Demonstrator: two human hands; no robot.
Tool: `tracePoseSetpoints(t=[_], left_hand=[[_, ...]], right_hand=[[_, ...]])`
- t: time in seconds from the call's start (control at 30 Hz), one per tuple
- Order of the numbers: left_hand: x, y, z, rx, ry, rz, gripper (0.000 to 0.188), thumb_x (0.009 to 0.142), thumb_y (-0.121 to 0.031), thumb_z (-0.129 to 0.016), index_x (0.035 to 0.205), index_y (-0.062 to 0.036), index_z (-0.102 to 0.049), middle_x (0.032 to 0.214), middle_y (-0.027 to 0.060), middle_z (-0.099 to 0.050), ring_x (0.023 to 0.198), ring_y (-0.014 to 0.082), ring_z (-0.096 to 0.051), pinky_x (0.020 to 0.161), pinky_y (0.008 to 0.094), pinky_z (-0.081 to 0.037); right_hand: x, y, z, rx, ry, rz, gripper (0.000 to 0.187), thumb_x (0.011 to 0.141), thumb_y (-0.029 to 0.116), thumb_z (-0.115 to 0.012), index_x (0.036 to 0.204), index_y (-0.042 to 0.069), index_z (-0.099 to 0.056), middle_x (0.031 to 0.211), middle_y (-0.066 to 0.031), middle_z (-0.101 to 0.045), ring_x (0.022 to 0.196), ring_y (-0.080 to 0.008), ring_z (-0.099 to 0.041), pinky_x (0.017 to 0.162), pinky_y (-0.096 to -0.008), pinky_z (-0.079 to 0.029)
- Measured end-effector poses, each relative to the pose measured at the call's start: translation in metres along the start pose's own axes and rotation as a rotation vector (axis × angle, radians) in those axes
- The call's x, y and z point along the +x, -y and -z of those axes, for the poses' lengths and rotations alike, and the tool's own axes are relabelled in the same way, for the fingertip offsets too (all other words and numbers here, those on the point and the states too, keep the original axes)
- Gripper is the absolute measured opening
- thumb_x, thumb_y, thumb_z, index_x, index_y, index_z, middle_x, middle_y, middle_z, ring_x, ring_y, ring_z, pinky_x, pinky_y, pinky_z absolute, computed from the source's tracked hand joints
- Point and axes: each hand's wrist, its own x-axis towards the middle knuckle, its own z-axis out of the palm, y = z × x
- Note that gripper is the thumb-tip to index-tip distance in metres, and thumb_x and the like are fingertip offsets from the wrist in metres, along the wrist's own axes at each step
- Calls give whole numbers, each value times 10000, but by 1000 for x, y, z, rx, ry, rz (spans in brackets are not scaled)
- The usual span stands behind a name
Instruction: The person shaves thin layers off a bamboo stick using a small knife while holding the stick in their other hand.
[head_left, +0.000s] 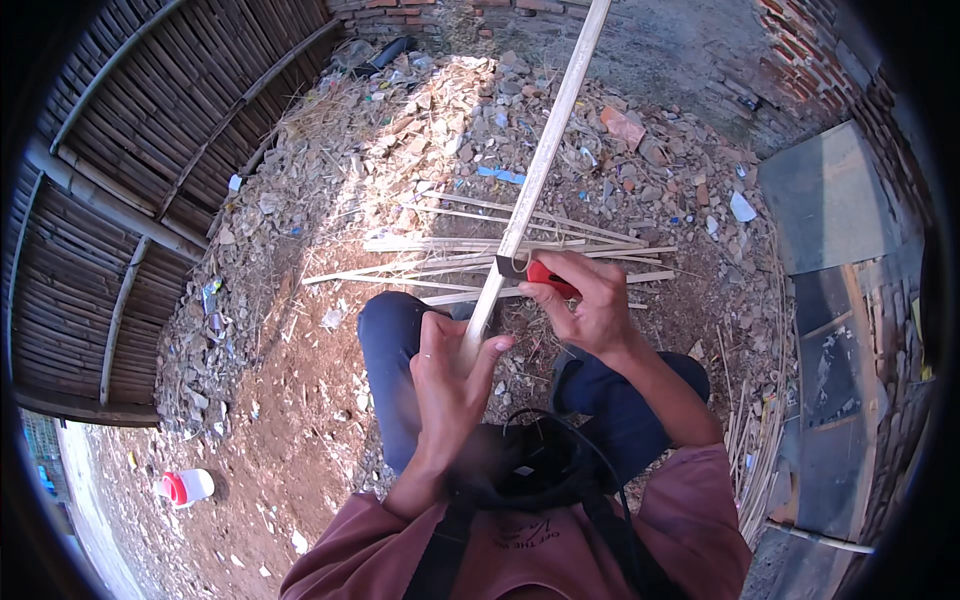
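My left hand (445, 375) is closed round the lower end of a long pale bamboo strip (555, 135), which slants away up and to the right. In my right hand (592, 300) is a red-handled knife (553, 281). Its short, broad dark blade lies across the strip, a little above my left hand. A thin pale curl shows beside the blade. Beyond my knees, several pale strips (400, 244) lie loosely crossed on the ground, partly hidden by my right hand and the held strip.
Rubble (430, 130) and broken brick cover the ground ahead. A slatted bamboo wall (150, 130) stands at left. At right, grey panels (830, 200) lean near a brick wall (810, 45). A white container with a red lid (190, 487) lies at lower left. More thin strips (755, 460) lie at right.
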Motion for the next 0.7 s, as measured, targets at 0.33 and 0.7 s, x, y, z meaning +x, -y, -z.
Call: tracePoseSetpoints(t=[0.33, 0.7], left_hand=[[-20, 12, 13, 158, 66, 42, 434, 936, -161, -866, 1006, -32, -458, 739, 69, -654, 710, 55, -523, 597, 244, -439], [-53, 35, 35, 246, 136, 35, 413, 948, -162, -852, 1011, -28, -467, 715, 75, -648, 667, 57, -500, 571, 257, -418]], right_hand=[[15, -38, 22, -22, -139, -53, 268, 931, 226, -830, 1076, 6, -779, 894, -135, -791, 712, -238, -766, 651, -337, -589], [30, -76, 46, -9, -171, -207, 270, 982, 227, -787, 1073, -27, -777, 791, -89, -756, 656, -112, -663, 586, -287, -493]])
